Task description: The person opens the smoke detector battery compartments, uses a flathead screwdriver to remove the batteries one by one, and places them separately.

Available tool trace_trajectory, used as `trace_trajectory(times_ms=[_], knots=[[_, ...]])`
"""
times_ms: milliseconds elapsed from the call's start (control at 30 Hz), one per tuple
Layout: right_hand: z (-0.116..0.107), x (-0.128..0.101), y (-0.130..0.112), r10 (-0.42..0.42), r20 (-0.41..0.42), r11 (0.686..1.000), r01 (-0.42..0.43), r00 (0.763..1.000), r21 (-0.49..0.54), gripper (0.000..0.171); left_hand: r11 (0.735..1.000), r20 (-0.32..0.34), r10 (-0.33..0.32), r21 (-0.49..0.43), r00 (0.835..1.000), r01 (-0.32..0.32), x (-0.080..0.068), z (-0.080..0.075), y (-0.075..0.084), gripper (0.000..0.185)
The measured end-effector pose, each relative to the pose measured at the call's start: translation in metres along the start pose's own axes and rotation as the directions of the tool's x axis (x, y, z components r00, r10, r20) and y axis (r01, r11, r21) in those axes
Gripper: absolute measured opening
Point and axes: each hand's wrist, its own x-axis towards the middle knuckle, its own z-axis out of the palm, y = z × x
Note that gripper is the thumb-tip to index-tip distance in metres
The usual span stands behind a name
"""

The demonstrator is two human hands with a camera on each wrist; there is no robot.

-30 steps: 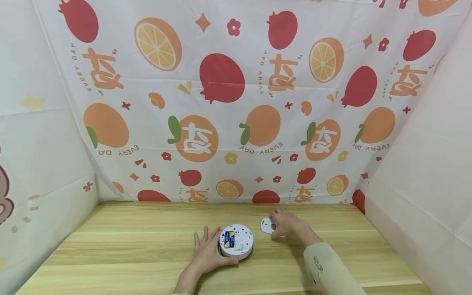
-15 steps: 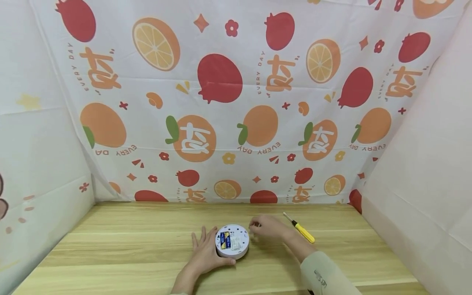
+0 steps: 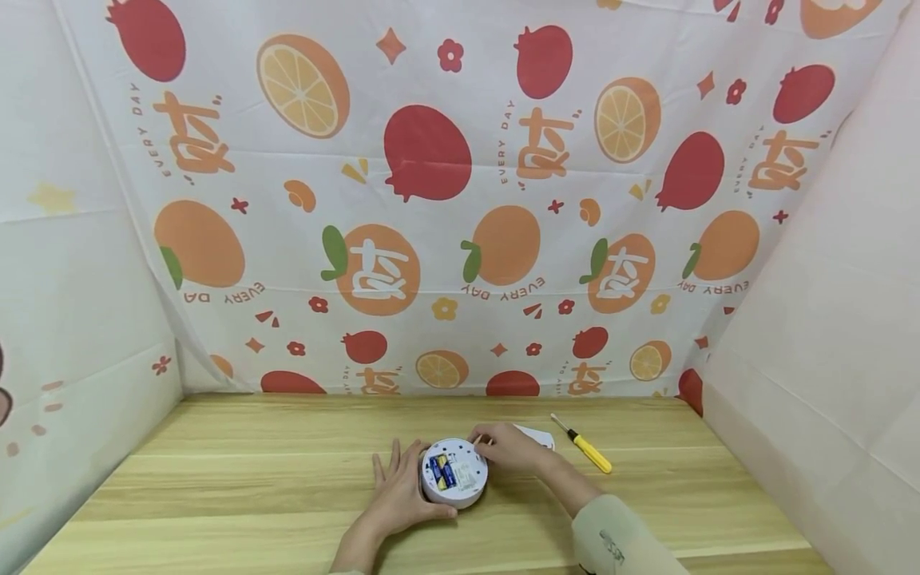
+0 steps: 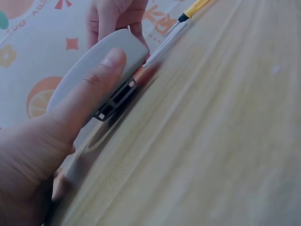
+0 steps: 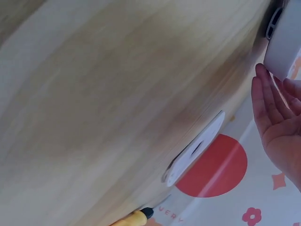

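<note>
A round white smoke detector (image 3: 467,479) stands on the wooden table, battery side up, with two blue-and-yellow batteries (image 3: 443,471) in its bay. My left hand (image 3: 402,495) grips its left side, thumb along the near wall (image 4: 115,59). At the far right rim, my right hand (image 3: 513,447) pinches the edge between thumb and fingertips. The right wrist view shows those fingers reaching up to the detector's side (image 5: 284,42). A flat white mounting plate (image 5: 197,148) lies on the table behind the right hand, partly hidden by it in the head view.
A yellow screwdriver (image 3: 592,454) with a black collar lies right of the mounting plate, tip toward the back. Fruit-printed cloth (image 3: 446,239) hangs along the table's back edge, and pale cloth walls (image 3: 826,383) close in both sides.
My right hand has let go of the mounting plate and moved left to the smoke detector's rim. The screwdriver, hidden a second ago, now shows. My left hand keeps its grip.
</note>
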Motion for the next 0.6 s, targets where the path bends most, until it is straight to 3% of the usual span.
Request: trace_trajectory(times_ms=[267, 333, 433, 533, 600], knots=[[-0.003, 0.009, -0.006, -0.002, -0.056, 0.999, -0.001, 0.998, -0.048, 0.02, 0.989, 0.063, 0.002, -0.147, 0.998, 0.007, -0.002, -0.01, -0.003, 0.116], [-0.01, 0.007, -0.003, 0.001, -0.091, 0.995, -0.01, 0.996, -0.099, 0.022, 0.985, 0.082, -0.002, -0.17, 0.997, 0.016, -0.002, -0.012, -0.005, 0.114], [-0.026, 0.004, 0.01, -0.034, -0.167, 0.968, -0.009, 0.985, -0.25, 0.021, 0.982, 0.087, -0.009, -0.189, 0.996, 0.025, -0.002, -0.015, -0.007, 0.109], [-0.043, -0.003, 0.032, -0.039, -0.25, 0.917, -0.065, 0.967, -0.393, 0.017, 0.977, 0.077, -0.028, -0.209, 0.997, 0.043, -0.001, -0.016, -0.008, 0.103], [-0.053, -0.011, 0.044, 0.006, -0.291, 0.903, -0.129, 0.957, -0.409, 0.016, 0.976, 0.07, -0.04, -0.212, 0.997, 0.054, -0.001, -0.016, -0.008, 0.105]])
